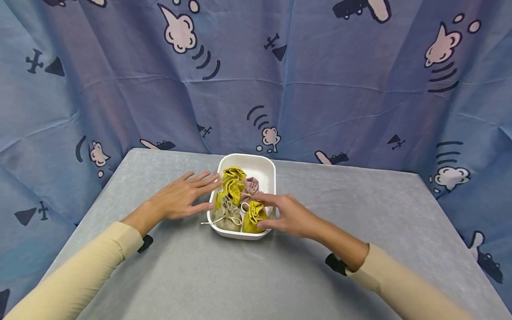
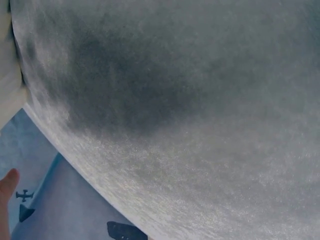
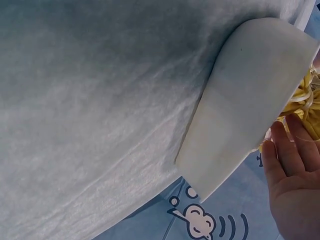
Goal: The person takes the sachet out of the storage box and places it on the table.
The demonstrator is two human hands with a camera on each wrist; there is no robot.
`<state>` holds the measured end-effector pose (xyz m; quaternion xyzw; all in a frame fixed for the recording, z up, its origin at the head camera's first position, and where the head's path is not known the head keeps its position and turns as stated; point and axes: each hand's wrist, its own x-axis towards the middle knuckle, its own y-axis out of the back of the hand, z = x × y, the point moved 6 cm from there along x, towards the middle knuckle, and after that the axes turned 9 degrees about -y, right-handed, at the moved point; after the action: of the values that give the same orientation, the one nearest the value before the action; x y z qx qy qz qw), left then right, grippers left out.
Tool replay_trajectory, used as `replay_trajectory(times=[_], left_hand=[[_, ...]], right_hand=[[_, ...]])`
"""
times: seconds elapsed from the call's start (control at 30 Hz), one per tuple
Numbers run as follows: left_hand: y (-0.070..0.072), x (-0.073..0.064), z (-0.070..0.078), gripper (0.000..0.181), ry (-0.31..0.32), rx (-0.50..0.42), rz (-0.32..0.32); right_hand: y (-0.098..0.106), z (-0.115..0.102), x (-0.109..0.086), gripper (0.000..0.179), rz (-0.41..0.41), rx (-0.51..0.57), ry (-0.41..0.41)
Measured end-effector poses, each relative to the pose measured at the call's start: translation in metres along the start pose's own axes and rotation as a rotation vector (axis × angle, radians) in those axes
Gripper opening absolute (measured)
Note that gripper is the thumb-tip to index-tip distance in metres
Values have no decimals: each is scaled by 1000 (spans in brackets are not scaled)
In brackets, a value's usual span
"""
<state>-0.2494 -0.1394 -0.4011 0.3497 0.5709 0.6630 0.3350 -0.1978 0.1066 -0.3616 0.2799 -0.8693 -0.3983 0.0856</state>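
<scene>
The yellow pouch (image 1: pixel 254 218) sits in the near right corner of the white tray (image 1: pixel 261 165), set by the middle of the desk's (image 1: pixel 224 278) far edge, and you seem to be lining up a pick there. Your right hand (image 1: pixel 294 215) has thumb and fingers apart around it; your left hand (image 1: pixel 180 196) spreads at the tray's left rim, contact unclear. Next calls for a pinch on the pouch's gathered neck.

The head view looks forward and down across the table (image 1: pixel 192 271), past its far edge; both wrist views sit close, the right sharing the tray (image 1: pixel 262 167).
</scene>
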Motion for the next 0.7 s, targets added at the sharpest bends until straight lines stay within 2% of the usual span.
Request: replay_trajectory(times=[0.17, 0.33, 0.7], left_hand=[[2, 0, 2, 70, 7, -15, -6], [2, 0, 2, 69, 9, -16, -9], [-1, 0, 1, 69, -5, -2, 8]], right_hand=[[-3, -1, 2, 59, 31, -25, 41], [-6, -4, 6, 53, 35, 5, 64], [-10, -8, 12, 46, 52, 12, 60]])
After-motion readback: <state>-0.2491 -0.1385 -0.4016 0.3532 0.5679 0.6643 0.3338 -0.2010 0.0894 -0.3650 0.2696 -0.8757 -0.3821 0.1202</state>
